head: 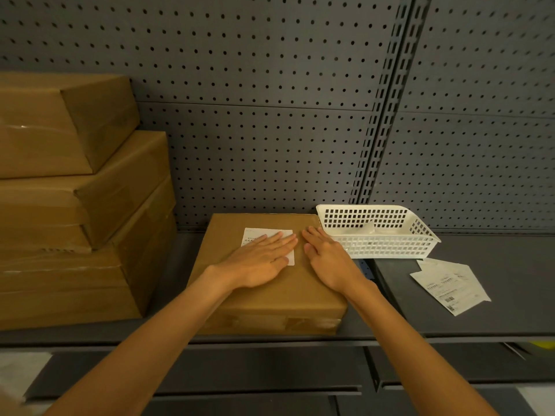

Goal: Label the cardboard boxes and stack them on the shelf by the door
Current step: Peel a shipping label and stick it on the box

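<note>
A: Where was the box?
B: The cardboard box (pixel 270 283) lay at frame centre on the shelf (pixel 495 319), white label (pixel 255 234) on top.
A: And the hands?
B: The left hand (pixel 258 262) pressed flat on the label, fingers straight and together; the right hand (pixel 327 259) lay flat beside it on the box, fingers straight, slightly apart.

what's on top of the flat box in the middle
A white label lies on the flat box, with the left hand pressed flat over it and the right hand beside it. Most of the print is covered.

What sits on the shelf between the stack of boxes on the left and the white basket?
In the head view, one flat cardboard box lies there, a white label on top, both hands flat on it: left hand on the label, right hand beside it.
</note>
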The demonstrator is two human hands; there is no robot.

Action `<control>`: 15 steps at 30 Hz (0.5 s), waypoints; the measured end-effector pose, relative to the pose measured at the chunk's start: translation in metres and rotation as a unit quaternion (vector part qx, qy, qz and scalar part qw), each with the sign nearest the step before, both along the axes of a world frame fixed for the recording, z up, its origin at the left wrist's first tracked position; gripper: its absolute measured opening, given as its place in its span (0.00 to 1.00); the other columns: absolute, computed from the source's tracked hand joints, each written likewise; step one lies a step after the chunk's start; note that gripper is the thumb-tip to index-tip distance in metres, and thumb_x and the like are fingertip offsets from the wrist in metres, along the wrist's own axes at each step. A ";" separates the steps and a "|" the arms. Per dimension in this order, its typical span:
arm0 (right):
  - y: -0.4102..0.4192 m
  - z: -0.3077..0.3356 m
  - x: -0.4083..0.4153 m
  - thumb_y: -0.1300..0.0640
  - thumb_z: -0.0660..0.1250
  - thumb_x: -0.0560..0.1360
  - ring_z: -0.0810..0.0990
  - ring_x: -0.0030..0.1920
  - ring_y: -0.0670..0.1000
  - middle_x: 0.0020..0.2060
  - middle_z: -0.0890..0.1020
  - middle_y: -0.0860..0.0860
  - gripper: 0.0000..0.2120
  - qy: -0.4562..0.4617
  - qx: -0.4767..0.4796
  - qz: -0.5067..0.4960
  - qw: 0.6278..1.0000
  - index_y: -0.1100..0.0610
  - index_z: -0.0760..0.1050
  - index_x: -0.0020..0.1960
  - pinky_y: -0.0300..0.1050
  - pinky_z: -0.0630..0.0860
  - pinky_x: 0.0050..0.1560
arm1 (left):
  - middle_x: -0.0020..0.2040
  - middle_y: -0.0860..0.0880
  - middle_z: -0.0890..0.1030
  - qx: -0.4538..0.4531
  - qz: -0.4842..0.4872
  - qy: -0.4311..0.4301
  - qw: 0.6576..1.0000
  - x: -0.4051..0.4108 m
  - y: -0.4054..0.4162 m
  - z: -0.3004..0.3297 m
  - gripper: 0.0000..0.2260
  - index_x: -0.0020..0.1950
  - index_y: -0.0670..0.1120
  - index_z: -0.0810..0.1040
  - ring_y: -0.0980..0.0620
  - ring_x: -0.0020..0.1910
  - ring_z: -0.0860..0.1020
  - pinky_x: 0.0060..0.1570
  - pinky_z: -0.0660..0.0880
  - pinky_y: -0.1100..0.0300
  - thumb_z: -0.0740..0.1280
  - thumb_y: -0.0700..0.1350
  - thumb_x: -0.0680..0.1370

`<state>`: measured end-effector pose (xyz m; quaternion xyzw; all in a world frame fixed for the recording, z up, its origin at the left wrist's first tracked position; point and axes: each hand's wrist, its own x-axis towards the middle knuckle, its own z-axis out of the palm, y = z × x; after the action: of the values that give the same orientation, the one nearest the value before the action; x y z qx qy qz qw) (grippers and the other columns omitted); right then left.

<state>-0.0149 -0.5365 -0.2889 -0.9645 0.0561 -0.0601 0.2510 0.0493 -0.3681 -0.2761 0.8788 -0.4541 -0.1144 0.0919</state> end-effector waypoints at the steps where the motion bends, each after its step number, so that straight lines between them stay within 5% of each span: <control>1: -0.001 0.001 0.000 0.54 0.50 0.83 0.49 0.77 0.48 0.77 0.55 0.51 0.22 0.003 -0.002 0.003 1.000 0.56 0.56 0.76 0.40 0.46 0.74 | 0.77 0.58 0.43 -0.005 0.004 0.004 1.000 0.001 0.005 0.001 0.22 0.77 0.54 0.44 0.63 0.74 0.41 0.72 0.38 0.63 0.43 0.50 0.83; 9: 0.016 0.017 0.004 0.54 0.50 0.83 0.53 0.76 0.54 0.75 0.60 0.55 0.22 0.001 -0.116 0.002 0.993 0.59 0.59 0.74 0.48 0.51 0.74 | 0.78 0.52 0.41 0.010 0.144 -0.031 0.989 0.026 0.052 -0.005 0.23 0.77 0.49 0.41 0.57 0.76 0.41 0.74 0.40 0.58 0.41 0.51 0.83; 15: 0.075 0.018 0.026 0.47 0.43 0.83 0.43 0.77 0.49 0.78 0.46 0.52 0.26 0.048 -0.132 0.096 0.985 0.56 0.45 0.78 0.48 0.41 0.75 | 0.78 0.52 0.41 0.005 0.149 -0.046 0.988 0.028 0.051 -0.010 0.23 0.77 0.49 0.41 0.57 0.76 0.42 0.74 0.41 0.59 0.42 0.50 0.83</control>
<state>0.0108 -0.4620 -0.2706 -0.9918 -0.0330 0.0038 0.1233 0.0774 -0.3169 -0.2856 0.9413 -0.3216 -0.0607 0.0827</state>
